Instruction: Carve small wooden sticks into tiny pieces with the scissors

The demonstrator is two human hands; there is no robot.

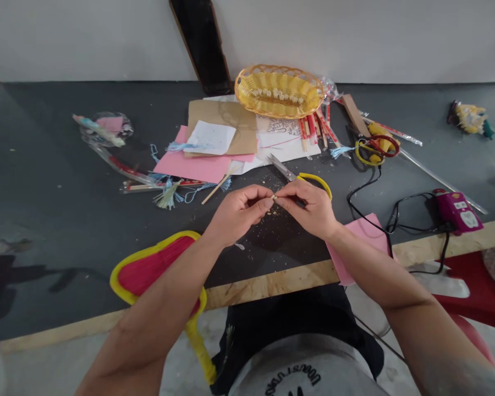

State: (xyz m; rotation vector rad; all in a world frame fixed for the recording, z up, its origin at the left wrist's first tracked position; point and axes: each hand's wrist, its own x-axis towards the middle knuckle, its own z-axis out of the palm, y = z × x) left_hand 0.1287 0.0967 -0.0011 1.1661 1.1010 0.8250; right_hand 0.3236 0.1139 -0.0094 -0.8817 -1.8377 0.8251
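Over the dark tabletop, my left hand (243, 212) and my right hand (307, 206) meet fingertip to fingertip. Both pinch a tiny pale piece (274, 197), too small to identify. Small pale crumbs lie on the table beneath and around the fingers. Scissors with a yellow handle (318, 179) lie open just behind my right hand, their blades pointing back and left. A thin wooden stick (216, 190) rests to the left of my left hand. Under my left forearm is a red fan-like shape with a fuzzy yellow border (152, 267).
A yellow wicker basket (278, 93) holding small pale pieces stands behind papers (218, 168). A phone (202, 47) leans on the wall. Tassels (169, 195) lie left; more scissors (375, 151), a cord and a purple box (460, 212) lie right. Pink paper (361, 239) overhangs the front edge.
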